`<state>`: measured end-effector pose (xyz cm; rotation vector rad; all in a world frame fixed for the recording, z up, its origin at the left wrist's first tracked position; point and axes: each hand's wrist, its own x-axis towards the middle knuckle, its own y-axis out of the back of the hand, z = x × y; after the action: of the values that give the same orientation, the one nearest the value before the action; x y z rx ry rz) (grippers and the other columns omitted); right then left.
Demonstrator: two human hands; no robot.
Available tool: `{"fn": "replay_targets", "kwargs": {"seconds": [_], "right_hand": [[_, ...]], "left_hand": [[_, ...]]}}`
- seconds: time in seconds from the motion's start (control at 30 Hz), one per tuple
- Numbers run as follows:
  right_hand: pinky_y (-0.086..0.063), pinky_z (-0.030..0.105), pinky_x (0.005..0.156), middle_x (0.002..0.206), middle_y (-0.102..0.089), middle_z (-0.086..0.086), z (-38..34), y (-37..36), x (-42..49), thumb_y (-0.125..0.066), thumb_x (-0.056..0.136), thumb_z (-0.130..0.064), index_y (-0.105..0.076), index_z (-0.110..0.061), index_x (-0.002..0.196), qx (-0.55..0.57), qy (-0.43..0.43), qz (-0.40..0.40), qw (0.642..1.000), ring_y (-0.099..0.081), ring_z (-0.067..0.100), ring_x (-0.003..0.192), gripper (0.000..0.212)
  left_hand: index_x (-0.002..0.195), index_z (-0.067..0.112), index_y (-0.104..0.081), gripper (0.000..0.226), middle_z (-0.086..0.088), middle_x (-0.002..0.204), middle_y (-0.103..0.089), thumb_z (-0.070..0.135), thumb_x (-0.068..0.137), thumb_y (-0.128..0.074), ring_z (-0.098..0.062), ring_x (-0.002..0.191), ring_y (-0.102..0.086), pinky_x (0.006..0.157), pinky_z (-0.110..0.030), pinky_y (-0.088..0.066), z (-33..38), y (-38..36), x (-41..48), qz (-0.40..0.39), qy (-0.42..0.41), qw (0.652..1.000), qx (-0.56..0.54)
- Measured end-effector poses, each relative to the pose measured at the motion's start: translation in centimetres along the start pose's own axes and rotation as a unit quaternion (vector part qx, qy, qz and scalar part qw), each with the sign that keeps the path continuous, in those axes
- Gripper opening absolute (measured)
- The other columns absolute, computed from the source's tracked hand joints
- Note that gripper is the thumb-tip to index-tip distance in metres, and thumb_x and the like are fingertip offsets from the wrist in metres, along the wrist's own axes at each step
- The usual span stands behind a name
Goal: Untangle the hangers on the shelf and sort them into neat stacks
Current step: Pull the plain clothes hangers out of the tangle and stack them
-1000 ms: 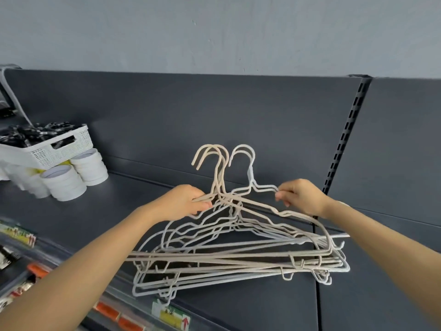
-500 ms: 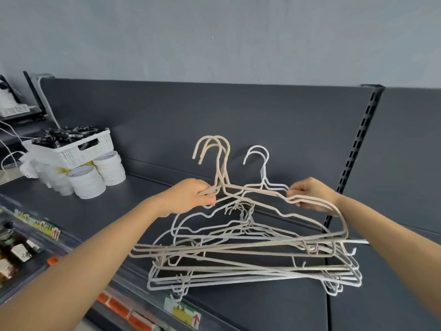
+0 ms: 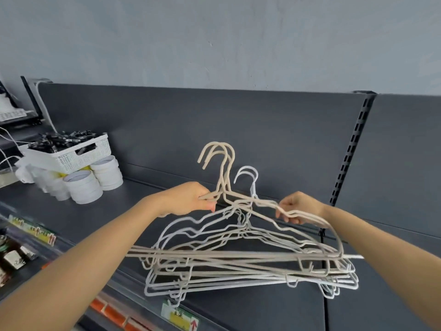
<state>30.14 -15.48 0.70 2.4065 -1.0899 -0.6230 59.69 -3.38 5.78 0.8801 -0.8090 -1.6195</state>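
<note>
A tangled bunch of thin hangers, beige and white, (image 3: 241,268) lies on the dark grey shelf (image 3: 250,309). Two beige hangers (image 3: 220,163) are raised upright from the bunch, hooks up. My left hand (image 3: 188,199) pinches their left shoulder just beside the necks. My right hand (image 3: 297,206) grips their right shoulder wire. White hangers (image 3: 248,174) stand just behind them, hooks lower, still caught in the pile below.
A white perforated basket (image 3: 71,155) of black clips sits on stacked white tape rolls (image 3: 83,188) at the shelf's left. A slotted upright (image 3: 350,149) divides the back panel. Price labels (image 3: 179,317) line the shelf's front edge, with goods on the lower shelf at left.
Both hands have lifted the beige hangers higher, so their hooks now stand above the white hooks. The view has also shifted, bringing the basket and rolls further in.
</note>
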Motion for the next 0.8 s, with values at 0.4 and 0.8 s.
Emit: {"fn": "replay_targets", "kwargs": {"seconds": [0.4, 0.8], "right_hand": [[-0.027, 0.028, 0.060, 0.065, -0.031, 0.004, 3.1, -2.2, 0.3, -0.053, 0.088, -0.051, -0.043, -0.003, 0.063, -0.136, -0.014, 0.003, 0.991, -0.030, 0.015, 0.062, 0.054], [-0.030, 0.029, 0.109, 0.147, -0.037, -0.007, 4.0, -3.3, -1.4, -0.071, 0.072, -0.048, -0.030, -0.022, 0.144, -0.226, -0.081, -0.061, 0.969, -0.038, 0.015, 0.133, 0.087]], "left_hand": [[0.064, 0.018, -0.043, 0.035, 0.000, 0.062, -0.043, 0.034, 0.093, -0.053, -0.012, 0.058, -0.036, 0.057, -0.027, -0.029, -2.0, -6.2, 4.7, -0.060, 0.037, 0.995, 0.070], [0.143, 0.014, -0.035, 0.094, 0.001, 0.146, -0.042, 0.049, 0.067, -0.078, -0.018, 0.129, -0.045, 0.102, -0.029, -0.040, -2.1, -8.8, 6.4, -0.145, 0.129, 0.979, 0.056]]}}
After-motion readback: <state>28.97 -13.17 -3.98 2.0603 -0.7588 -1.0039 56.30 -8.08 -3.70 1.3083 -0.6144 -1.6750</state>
